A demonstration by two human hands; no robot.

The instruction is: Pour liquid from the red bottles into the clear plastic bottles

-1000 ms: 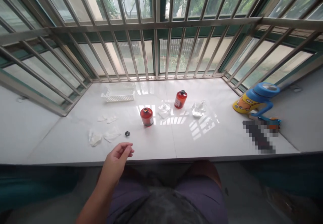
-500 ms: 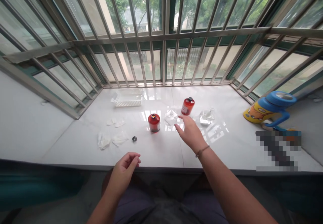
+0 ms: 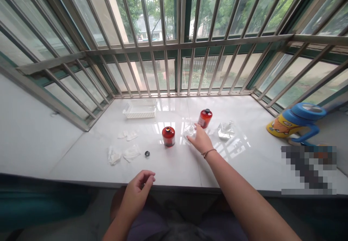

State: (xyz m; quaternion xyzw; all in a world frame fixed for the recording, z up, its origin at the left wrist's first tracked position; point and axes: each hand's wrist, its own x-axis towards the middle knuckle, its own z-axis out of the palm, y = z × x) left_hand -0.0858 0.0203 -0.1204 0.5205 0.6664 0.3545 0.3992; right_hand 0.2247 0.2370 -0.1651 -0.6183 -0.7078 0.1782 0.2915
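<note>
My right hand (image 3: 200,138) reaches over the white counter, thumb and fingers on either side of a small faceted clear glass bottle (image 3: 189,130). Part of the glass is hidden by the fingers. Just behind it stands a red-brown bottle (image 3: 205,118) with a black cap on. To the left, another red-brown bottle (image 3: 168,137) has its mouth uncovered. A loose black cap (image 3: 147,154) lies on the counter left of it. My left hand (image 3: 141,183) hovers at the counter's front edge, fingers curled towards the thumb, with nothing visible in it.
A second clear glass container (image 3: 225,131) stands on the right. Crumpled white tissues (image 3: 131,153) lie on the left, with a white plastic basket (image 3: 140,114) behind. A blue-and-yellow flask (image 3: 290,123) stands far right, near a blurred-out patch. Metal window bars (image 3: 178,70) rise behind the counter (image 3: 174,170).
My right hand has moved slightly left and closed in on the clear glass bottle. The left hand keeps its curled pose at the edge. The whole view has shifted a little.
</note>
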